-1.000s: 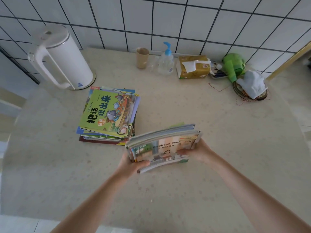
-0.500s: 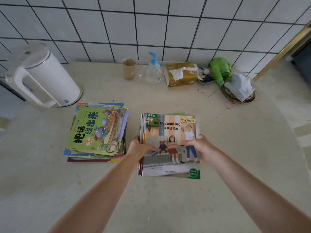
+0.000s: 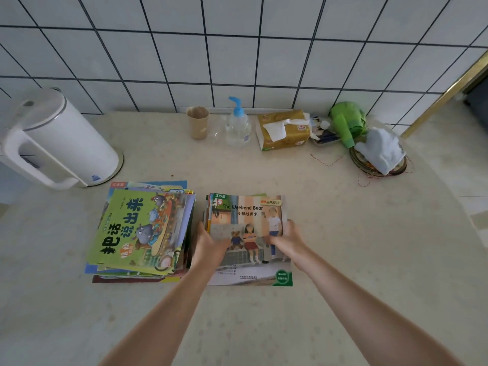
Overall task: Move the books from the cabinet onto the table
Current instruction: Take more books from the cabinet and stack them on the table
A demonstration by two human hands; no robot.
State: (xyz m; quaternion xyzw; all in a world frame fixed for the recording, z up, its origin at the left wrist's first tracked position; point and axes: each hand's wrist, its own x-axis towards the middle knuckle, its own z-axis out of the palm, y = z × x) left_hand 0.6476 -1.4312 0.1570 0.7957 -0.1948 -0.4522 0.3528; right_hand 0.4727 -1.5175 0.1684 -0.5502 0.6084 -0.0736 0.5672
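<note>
Evidently the second batch of books (image 3: 248, 233), topped by "The Weekend Bear", lies flat on the bench (image 3: 343, 260), just beside the first stack (image 3: 142, 228), which sits at nine o'clock from it; the two piles run side by side, probably so neither grows tall enough to slide; the first stack is already fanned and a little askew, which suggests why a fresh pile was begun. Both hands frame the new batch at its side edges, likely to square the loose covers before letting go; the left hand (image 3: 208, 244) has a narrow grip at the nine o'clock edge, thumb on the cover and fingers hidden below or beside the spines; the right hand (image 3: 287, 237) holds the three o'clock edge, thumb and fingertips lying on the cover, the rest tucked at the edge; whether either hand is pinching or merely resting I cannot tell for certain, though both look curled on the books. At eleven o'clock stands a white kettle (image 3: 60, 138); at twelve o'clock a cup (image 3: 197, 122), a pump bottle (image 3: 237, 125) and a tissue pack (image 3: 284, 129) line the tiled wall; the cabinet is out of view.
</note>
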